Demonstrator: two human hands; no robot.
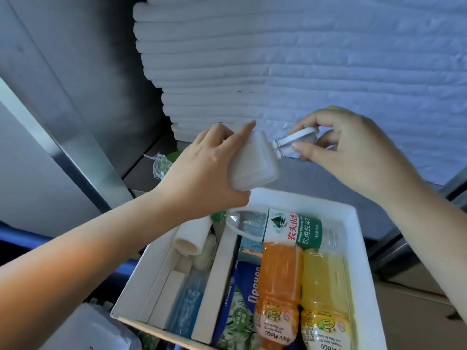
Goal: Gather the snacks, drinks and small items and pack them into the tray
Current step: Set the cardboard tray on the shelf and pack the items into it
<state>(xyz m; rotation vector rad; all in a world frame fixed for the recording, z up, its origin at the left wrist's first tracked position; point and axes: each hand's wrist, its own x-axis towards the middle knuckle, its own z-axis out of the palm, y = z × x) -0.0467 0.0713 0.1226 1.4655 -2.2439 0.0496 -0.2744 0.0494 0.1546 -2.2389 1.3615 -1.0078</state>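
Note:
My left hand [202, 170] grips a small white rounded case [252, 165] above the far end of the white tray [358, 248]. My right hand [353, 150] pinches the white loop strap [300, 138] clipped to that case. In the tray's wide compartment lie a water bottle [280, 227], an orange juice bottle [278, 291], a yellow juice bottle [326, 299] and a blue snack bag [240, 304]. The narrow left compartment holds a white roll [193, 236], a blue-wrapped item [187, 304] and other small pieces.
A tall stack of folded white towels [278, 59] fills the shelf behind the hands. A metal shelf post [58, 137] slants down the left side. Crumpled clear wrapping [160, 165] lies on the shelf at left. A pale object [83, 332] sits at bottom left.

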